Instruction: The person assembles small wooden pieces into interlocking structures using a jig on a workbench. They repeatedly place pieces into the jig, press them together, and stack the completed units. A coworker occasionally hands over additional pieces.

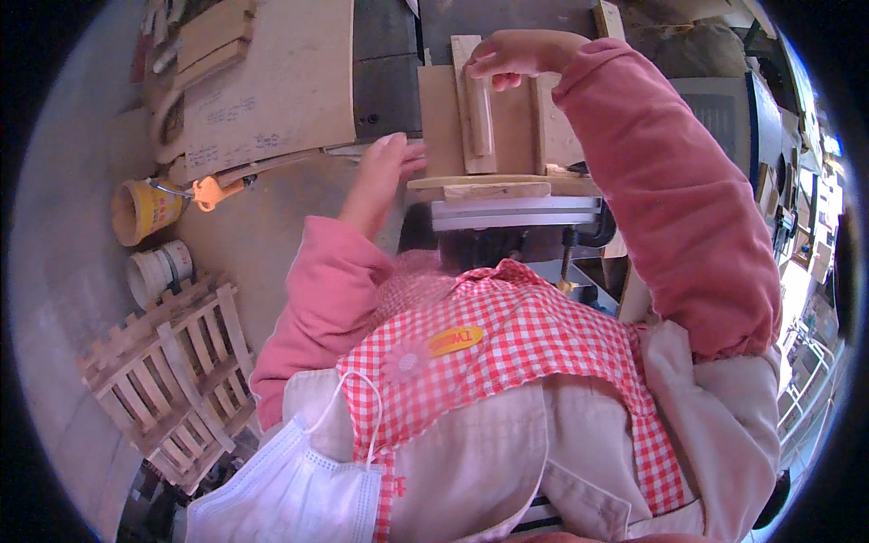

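Note:
My right hand point(518, 56) is at the far end of a pale narrow wooden strip point(484, 122), its thumb and curled fingers closed around that end. Beneath lies a longer flat wooden piece point(466, 145), on a brown board point(438, 118). A wider wooden block point(557, 131) sits to the right, partly behind my sleeve. Nothing is held in my left hand point(385, 167); its fingers are stretched out beside the board's left edge. Closer to me, thin wooden strips point(507, 188) cross the front above a grey metal rail point(516, 213).
A black clamp point(593, 237) hangs at the front right. To the left are a large sheet point(272, 100) with stacked wood point(213, 41), an orange tool point(210, 193), a yellow bucket point(136, 213), a white bucket point(161, 271) and a wooden pallet point(172, 380) on the floor.

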Demonstrator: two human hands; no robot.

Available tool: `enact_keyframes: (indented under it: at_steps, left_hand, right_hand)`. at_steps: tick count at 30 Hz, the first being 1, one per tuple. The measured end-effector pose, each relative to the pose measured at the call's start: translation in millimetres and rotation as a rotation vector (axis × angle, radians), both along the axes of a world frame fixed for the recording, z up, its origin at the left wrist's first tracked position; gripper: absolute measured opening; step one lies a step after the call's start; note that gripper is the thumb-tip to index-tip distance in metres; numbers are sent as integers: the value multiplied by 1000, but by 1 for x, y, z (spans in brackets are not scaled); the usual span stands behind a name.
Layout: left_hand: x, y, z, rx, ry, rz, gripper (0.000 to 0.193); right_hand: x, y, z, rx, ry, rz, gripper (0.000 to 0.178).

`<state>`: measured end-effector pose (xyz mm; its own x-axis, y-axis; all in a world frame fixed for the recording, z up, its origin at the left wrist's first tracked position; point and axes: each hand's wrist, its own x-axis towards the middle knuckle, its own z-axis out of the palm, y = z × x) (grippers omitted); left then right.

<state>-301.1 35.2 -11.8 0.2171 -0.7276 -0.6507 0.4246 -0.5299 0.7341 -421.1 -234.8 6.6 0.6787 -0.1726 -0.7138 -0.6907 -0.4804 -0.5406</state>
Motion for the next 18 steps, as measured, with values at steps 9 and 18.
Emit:
enact_keyframes:
  at_steps: [9,18]
  left_hand:
    - [-8,5,0,-28,-32,-52,54]
    - [19,-24,-4,-98,-14,66,53]
  right_hand:
    - [0,7,3,43,-30,-17,40]
    - [-4,17,3,-8,-60,-57,37]
